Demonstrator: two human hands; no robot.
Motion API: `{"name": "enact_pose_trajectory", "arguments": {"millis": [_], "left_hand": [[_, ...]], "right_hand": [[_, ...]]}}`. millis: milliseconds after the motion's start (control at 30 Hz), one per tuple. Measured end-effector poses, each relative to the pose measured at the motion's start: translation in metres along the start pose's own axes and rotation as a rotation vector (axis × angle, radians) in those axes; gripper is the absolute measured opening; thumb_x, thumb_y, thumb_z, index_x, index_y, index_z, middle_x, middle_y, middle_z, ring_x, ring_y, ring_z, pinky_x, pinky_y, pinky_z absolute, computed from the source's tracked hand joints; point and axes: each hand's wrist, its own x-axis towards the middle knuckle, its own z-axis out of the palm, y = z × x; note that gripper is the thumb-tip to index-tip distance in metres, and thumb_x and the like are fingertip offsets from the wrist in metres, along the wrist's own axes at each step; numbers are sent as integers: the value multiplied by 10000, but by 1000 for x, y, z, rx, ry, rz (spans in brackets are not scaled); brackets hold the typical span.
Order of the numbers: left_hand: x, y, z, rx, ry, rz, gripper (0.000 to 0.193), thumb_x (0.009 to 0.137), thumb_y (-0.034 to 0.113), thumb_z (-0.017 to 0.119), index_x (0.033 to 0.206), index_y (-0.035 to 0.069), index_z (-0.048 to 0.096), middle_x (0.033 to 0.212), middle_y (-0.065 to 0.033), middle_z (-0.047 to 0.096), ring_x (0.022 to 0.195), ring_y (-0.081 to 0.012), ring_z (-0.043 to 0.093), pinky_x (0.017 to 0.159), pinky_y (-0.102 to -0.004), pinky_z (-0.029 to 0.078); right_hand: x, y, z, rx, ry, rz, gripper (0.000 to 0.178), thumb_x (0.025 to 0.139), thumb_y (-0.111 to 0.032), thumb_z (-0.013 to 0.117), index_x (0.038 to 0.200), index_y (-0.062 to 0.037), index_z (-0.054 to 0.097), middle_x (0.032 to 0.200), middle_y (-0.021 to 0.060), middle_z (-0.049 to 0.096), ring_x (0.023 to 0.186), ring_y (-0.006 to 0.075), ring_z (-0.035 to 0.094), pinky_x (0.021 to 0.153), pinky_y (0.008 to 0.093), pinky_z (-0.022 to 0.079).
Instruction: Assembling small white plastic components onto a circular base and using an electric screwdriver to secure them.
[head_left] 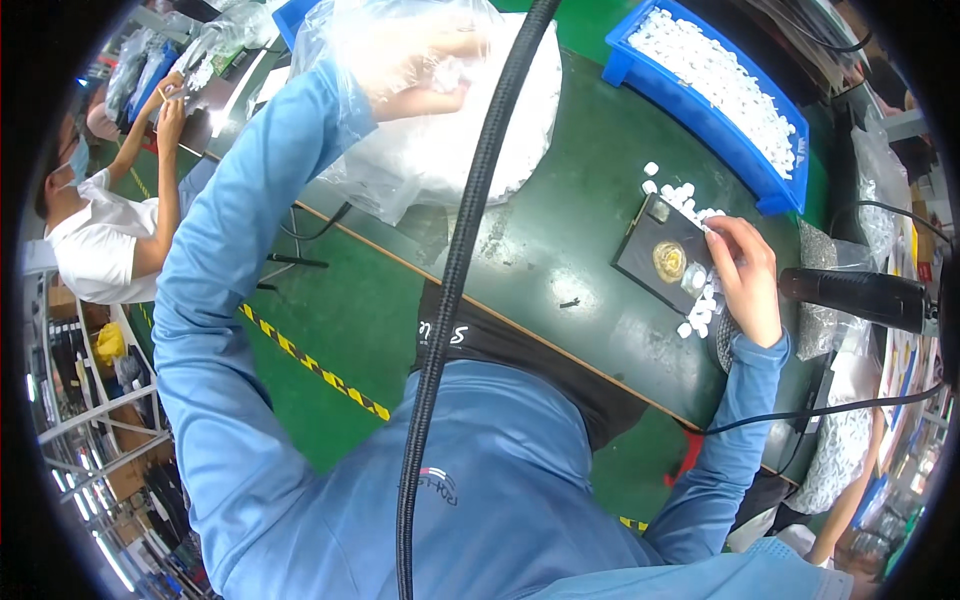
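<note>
My left hand (425, 65) is inside a clear plastic bag (395, 165), over a large round white mass. Its fingers curl around something whitish, blurred by the plastic. At the right, my right hand (745, 265) has its thumb and fingertips closed on a small white piece (708, 226) at the far right edge of a flat black block (637, 248). A round golden spot (669, 261) shows on the block. Beside it lies a small clear roundish thing (694, 277). More small white pieces (697, 318) lie loose around the block.
A long blue bin (620, 62) full of small white pieces stands at the back of the green table (560, 285). Right of my hand is a black cylindrical tool (850, 298). A black braided cable (455, 260) crosses the view. Another person (110, 230) works at the left.
</note>
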Motion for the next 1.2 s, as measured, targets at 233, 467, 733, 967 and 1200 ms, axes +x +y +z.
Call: {"name": "enact_pose_trajectory", "arguments": {"millis": [233,467,733,967,1200], "left_hand": [[-13,4,-21,-336,277,23,368,884,70,709,1236,15,618,1209,-112,650,1175,-226,596,1045,-346,454],[-32,-5,-13,-173,307,17,404,832,190,730,1189,18,653,1108,-133,701,1063,-236,667,950,-343,513],[-8,8,1,-238,369,-205,500,808,255,746,1252,56,628,1183,-129,686,1102,-243,652,982,-337,500],[27,4,7,-497,411,-177,441,809,320,719,1190,113,642,1115,-129,689,1063,-304,647,970,-374,494],[121,27,-18,-282,205,-115,459,833,364,648,1210,104,667,1125,-127,704,1015,-314,664,919,-406,507]], "right_hand": [[0,4,4,43,61,-17,129,906,-56,661,1023,-6,676,828,89,603,658,178,508,634,317,436],[3,3,4,33,49,-35,121,910,-62,660,1016,-7,674,828,93,599,668,189,507,641,318,433],[-1,2,-2,7,-6,23,142,940,-41,629,1069,-11,680,940,92,667,827,163,626,741,280,490],[2,0,2,55,-8,58,142,949,-47,634,1076,0,676,920,75,676,803,130,602,739,268,482],[-4,7,1,51,38,54,143,955,-79,631,1059,1,686,1002,140,704,892,228,669,776,330,516]]}}
